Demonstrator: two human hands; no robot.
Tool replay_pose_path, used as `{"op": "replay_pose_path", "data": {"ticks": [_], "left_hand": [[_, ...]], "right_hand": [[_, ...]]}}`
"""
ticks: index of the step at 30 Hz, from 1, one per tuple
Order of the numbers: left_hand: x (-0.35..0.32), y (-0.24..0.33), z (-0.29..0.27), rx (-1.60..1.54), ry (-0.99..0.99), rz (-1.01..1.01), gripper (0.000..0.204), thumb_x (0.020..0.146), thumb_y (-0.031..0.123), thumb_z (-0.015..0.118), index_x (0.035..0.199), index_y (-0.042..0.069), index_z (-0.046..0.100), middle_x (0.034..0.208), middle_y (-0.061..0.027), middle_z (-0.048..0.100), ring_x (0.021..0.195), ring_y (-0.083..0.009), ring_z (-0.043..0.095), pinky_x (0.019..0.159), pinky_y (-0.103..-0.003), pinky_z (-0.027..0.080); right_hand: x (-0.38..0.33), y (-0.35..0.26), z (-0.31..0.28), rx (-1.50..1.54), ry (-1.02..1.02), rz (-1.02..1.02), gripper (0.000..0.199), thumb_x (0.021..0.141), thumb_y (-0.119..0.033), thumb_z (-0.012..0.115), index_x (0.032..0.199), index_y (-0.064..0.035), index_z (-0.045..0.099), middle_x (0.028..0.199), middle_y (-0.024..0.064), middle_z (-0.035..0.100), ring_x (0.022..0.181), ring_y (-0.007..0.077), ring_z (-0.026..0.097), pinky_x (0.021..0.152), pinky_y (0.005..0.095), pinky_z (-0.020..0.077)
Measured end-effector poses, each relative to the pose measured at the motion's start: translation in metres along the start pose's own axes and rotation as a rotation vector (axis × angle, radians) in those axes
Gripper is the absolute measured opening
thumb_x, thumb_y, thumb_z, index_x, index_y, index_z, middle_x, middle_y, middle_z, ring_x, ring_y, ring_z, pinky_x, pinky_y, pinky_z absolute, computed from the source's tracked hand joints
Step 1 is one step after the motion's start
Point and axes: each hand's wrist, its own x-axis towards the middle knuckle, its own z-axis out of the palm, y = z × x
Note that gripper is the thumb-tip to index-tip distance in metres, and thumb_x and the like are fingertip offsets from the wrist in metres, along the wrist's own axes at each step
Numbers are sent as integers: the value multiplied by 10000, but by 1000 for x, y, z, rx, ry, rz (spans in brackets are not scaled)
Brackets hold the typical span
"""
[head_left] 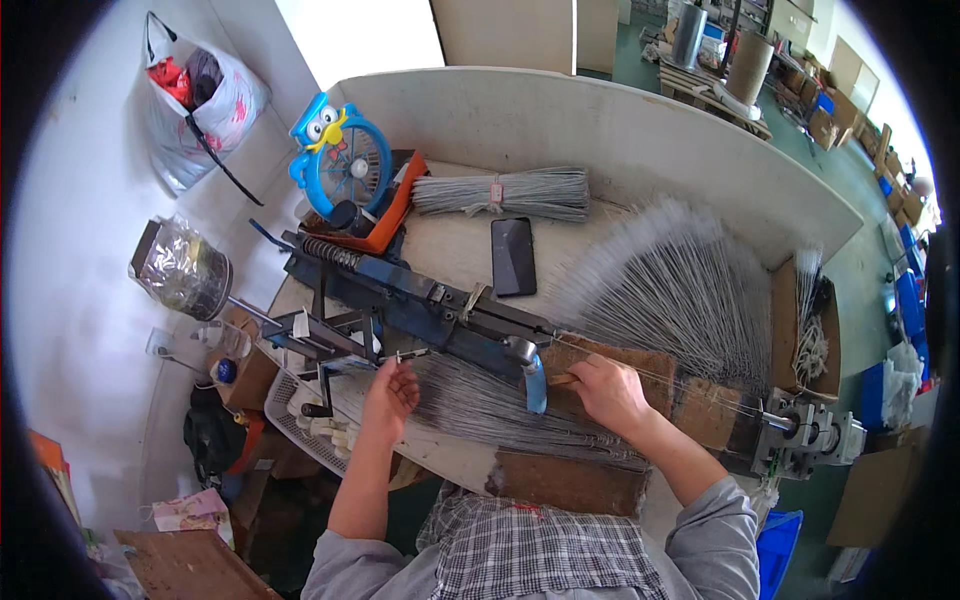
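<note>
My left hand (pixel 392 395) is at the front of a long dark metal bench machine (pixel 420 305), its fingers curled in. A small metal rod (pixel 405 356) shows at its fingertips; whether the fingers grip it I cannot make out. My right hand (pixel 612 392) is closed around a short brown wooden handle (pixel 563 380), whose end sticks out to the left. Just left of it stands a lever with a blue-wrapped grip (pixel 536 388), apart from the hand. Thin wires (pixel 690 382) stretch behind the right hand toward a metal chuck (pixel 780 421) at the right.
Fanned-out wire brushes (pixel 670 280) cover the table's right back. More wires (pixel 510 405) lie in front of the machine. A tied wire bundle (pixel 540 193), a phone (pixel 513 257) and a blue cartoon fan (pixel 350 165) are behind it. A white basket (pixel 290 410) stands at left.
</note>
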Motion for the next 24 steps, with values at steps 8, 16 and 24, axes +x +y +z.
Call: {"op": "replay_pose_path", "data": {"ticks": [8,16,24], "left_hand": [[8,1,-2,-29,46,35,205,860,247,703,939,61,670,748,-2,634,661,-110,603,604,-249,505],[-22,-21,54,27,109,292,66,841,108,655,846,45,636,694,-12,593,628,-100,564,572,-239,442],[-71,-98,193,149,-471,109,110,921,113,618,945,12,654,813,-66,664,655,-112,587,627,-236,477]], "right_hand": [[-16,-5,-26,118,-49,29,190,847,-114,647,1016,-29,661,847,156,633,782,353,630,685,421,516],[-23,0,-88,203,217,-47,224,821,-62,670,1038,-10,659,881,154,647,771,328,624,678,385,509],[-38,26,-92,285,221,78,185,835,-148,683,976,-31,706,856,108,662,772,280,631,703,357,517]]}}
